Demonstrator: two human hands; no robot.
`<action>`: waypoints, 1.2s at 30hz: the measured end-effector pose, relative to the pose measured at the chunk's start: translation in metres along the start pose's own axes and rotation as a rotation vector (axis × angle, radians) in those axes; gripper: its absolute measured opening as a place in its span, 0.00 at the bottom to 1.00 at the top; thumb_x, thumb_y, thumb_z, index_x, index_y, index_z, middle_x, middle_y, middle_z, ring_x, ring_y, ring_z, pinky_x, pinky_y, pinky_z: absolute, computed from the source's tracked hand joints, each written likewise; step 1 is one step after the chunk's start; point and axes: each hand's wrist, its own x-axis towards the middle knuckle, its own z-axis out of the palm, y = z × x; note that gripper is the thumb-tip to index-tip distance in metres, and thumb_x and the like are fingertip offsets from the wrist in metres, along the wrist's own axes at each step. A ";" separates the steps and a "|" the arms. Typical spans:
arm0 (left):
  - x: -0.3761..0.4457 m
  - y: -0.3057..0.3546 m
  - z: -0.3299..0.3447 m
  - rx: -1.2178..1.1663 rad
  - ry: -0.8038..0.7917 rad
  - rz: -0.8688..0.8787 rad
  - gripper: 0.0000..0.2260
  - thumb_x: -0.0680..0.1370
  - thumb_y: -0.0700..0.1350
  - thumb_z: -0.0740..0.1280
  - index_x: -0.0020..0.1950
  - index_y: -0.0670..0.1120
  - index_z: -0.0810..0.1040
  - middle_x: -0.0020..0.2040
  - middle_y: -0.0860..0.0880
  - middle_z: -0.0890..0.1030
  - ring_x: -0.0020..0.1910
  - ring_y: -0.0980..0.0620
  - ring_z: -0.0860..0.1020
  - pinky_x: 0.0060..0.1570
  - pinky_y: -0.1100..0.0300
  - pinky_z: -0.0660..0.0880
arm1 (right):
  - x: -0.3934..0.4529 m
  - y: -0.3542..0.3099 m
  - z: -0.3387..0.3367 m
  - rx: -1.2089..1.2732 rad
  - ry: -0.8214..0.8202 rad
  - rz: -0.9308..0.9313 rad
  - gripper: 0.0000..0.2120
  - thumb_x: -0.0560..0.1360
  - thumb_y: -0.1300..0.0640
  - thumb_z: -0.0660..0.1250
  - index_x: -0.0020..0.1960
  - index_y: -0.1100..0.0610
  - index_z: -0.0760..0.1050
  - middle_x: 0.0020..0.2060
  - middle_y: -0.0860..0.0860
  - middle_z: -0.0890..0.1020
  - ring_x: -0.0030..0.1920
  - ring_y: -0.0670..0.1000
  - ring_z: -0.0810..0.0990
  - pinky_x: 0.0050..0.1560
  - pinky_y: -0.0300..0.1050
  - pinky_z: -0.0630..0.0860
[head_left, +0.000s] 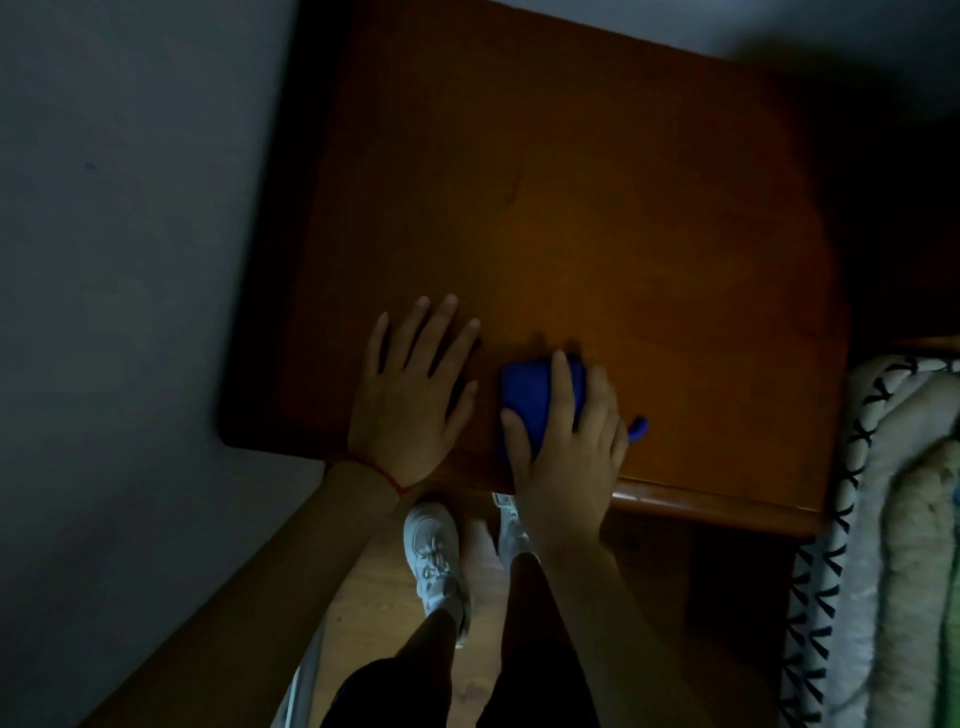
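In the head view, the right hand (569, 447) clutched a blue cloth (530, 395) near the wooden nightstand's (597, 208) front edge. The left hand (410, 400) lay flat beside it, fingers spread. A stroke pulled too far toward the person would likely drag the cloth off that edge.

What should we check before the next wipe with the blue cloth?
1. Hold on the cloth: ok, the right hand grips it, thumb round one side.
2. Steadying hand: ok, the left hand rests flat on the table, beside the cloth.
3. Cloth on the wood: ok, it lies on the top near the front edge, with one corner poking out to the right.
4. Blanket out of the way: ok, it sits past the table's right side, apart from the cloth.
5. Dust or spots left: cannot tell, the picture is too dark.
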 end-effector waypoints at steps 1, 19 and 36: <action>0.000 0.000 0.000 0.001 -0.003 -0.003 0.22 0.78 0.52 0.55 0.70 0.44 0.65 0.70 0.39 0.69 0.70 0.41 0.61 0.67 0.42 0.53 | 0.000 0.002 0.000 0.002 -0.018 -0.012 0.30 0.75 0.38 0.51 0.72 0.52 0.57 0.69 0.58 0.65 0.67 0.57 0.62 0.64 0.59 0.63; 0.088 0.003 0.003 0.032 -0.014 -0.086 0.24 0.78 0.52 0.55 0.70 0.42 0.68 0.70 0.38 0.68 0.70 0.40 0.62 0.67 0.39 0.55 | 0.159 -0.010 -0.016 0.068 -0.020 -0.083 0.29 0.77 0.40 0.53 0.73 0.51 0.55 0.72 0.57 0.62 0.71 0.58 0.60 0.68 0.59 0.58; 0.092 0.002 0.004 -0.019 0.008 -0.104 0.22 0.77 0.51 0.57 0.69 0.45 0.67 0.70 0.39 0.69 0.70 0.41 0.61 0.67 0.41 0.52 | 0.285 -0.024 -0.026 0.082 -0.014 -0.100 0.29 0.78 0.42 0.53 0.74 0.53 0.54 0.73 0.57 0.58 0.73 0.57 0.55 0.71 0.58 0.52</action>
